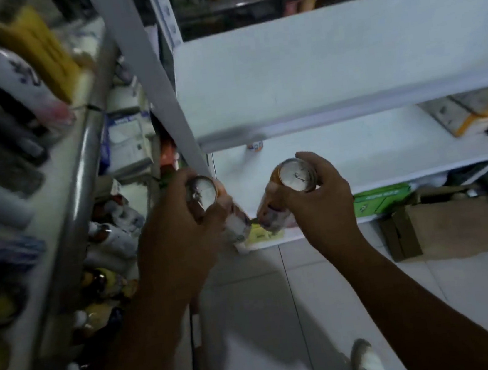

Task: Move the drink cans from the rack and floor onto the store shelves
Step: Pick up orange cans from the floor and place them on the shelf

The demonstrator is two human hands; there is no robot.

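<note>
I've got a can in each hand: left hand (180, 223) wrapped around one can (217, 206), right hand (315, 197) around another can (283, 192), both held out by the lower shelf's (355, 152) front edge.

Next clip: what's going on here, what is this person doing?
A person stands facing white store shelves with a drink can in each hand. The left hand grips the left can and the right hand grips the right can. Both cans are held in the air in front of the lower shelf and have not yet been set down. What looks like one small can stands at the back of that shelf. A cardboard box sits on the floor to the right.
</note>
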